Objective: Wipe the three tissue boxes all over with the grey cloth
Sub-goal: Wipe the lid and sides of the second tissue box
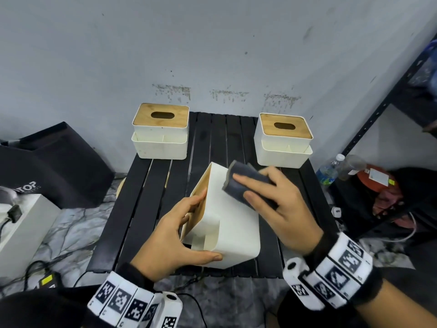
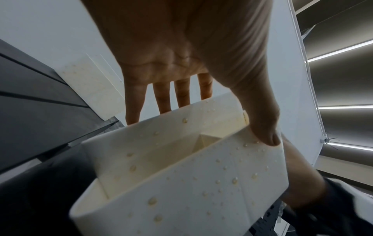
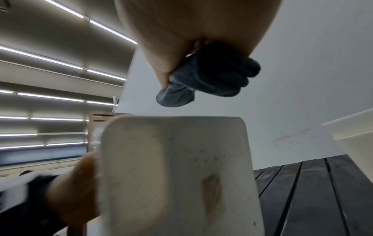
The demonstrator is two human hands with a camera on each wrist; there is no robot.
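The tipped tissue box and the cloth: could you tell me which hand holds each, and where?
The left hand grips the tipped tissue box at its near end, thumb on the compartment wall. The right hand holds the folded grey cloth under its fingers.

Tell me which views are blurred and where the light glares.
Head view: mostly sharp, slight smear on the right hand with the grey cloth. Left wrist view: sharp droplets on the tilted tissue box. Right wrist view: box motion-blurred; ceiling light strips glare bright.

The left hand (image 1: 170, 235) grips the tilted tissue box (image 1: 227, 223), thumb along its near edge and fingers reaching onto its wooden lid side. Above that box's upturned face, the right hand (image 1: 281, 209) holds the folded grey cloth (image 1: 246, 183), fingers spread over it.
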